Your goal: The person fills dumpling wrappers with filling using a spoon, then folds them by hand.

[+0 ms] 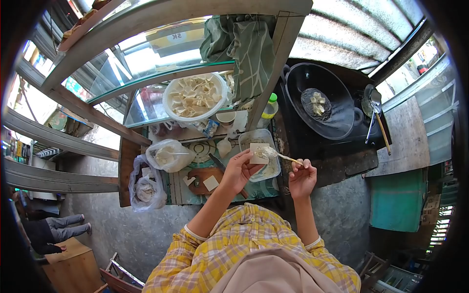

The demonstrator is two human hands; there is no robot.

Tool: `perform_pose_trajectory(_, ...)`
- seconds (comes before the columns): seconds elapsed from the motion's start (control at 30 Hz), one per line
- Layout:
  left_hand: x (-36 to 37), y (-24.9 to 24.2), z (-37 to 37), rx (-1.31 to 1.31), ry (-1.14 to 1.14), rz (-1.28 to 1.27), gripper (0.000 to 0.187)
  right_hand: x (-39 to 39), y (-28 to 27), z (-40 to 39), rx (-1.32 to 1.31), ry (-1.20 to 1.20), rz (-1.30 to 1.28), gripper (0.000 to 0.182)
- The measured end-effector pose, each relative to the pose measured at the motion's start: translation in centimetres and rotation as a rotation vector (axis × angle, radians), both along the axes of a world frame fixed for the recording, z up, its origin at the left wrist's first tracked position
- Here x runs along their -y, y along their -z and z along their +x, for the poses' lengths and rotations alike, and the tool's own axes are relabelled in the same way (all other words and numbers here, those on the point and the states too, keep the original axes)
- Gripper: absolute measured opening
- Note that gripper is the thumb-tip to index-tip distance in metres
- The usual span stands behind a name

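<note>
My left hand [237, 172] pinches a square dumpling wrapper [254, 158] by its left edge. Pale, sticky filling lies on the wrapper, at the bowl of a spoon [291, 159]. The spoon's thin handle is between the fingertips of my right hand [302, 178]. Below the wrapper stands a clear plastic tub [276, 171] with pale filling in it, partly covered by my left hand and the wrapper. Left of my left wrist is a brown cutting board [198, 174] with a loose square wrapper [210, 183] on it. A knife [217, 161] lies beside the board, its lower part behind my arm.
A white basket [168, 108] of folded dumplings stands behind the glass. Ahead right, a black wok [334, 128] holds several pieces in its bottom; ladles [375, 100] lie beside it. Plastic bags [159, 188] sit at left, a green-capped jar [269, 107] ahead. Another person [46, 232] is far left.
</note>
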State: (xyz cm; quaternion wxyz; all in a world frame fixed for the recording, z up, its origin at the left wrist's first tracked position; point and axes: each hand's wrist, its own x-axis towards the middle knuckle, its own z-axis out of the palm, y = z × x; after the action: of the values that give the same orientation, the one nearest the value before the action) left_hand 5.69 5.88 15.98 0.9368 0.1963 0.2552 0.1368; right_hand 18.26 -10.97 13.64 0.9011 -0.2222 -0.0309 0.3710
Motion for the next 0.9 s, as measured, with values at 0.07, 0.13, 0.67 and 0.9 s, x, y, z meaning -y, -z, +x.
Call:
perform_pose_trajectory(0.07, 0.2, -0.5, 0.0, 0.020, 0.011, -0.061, 0.032, 0.0, 0.2, 0.0, -0.002, 0.005, -0.004, 0.015)
perform_pose_trajectory(0.13, 0.3, -0.7, -0.2, 0.038, 0.005, -0.136, 0.032, 0.0, 0.4, -0.1, -0.008, 0.011, 0.007, 0.015)
perform_pose_trajectory(0.67, 0.4, -0.7, -0.4, 0.046, 0.003, -0.246, 0.028, 0.7, 0.4, 1.0, 0.085, 0.087, -0.020, 0.019)
perform_pose_trajectory(0.9, 0.7, 0.0, -0.1, 0.014, -0.006, -0.230, 0.028, 1.0, 0.3, 1.7, 0.140, 0.102, -0.034, 0.020)
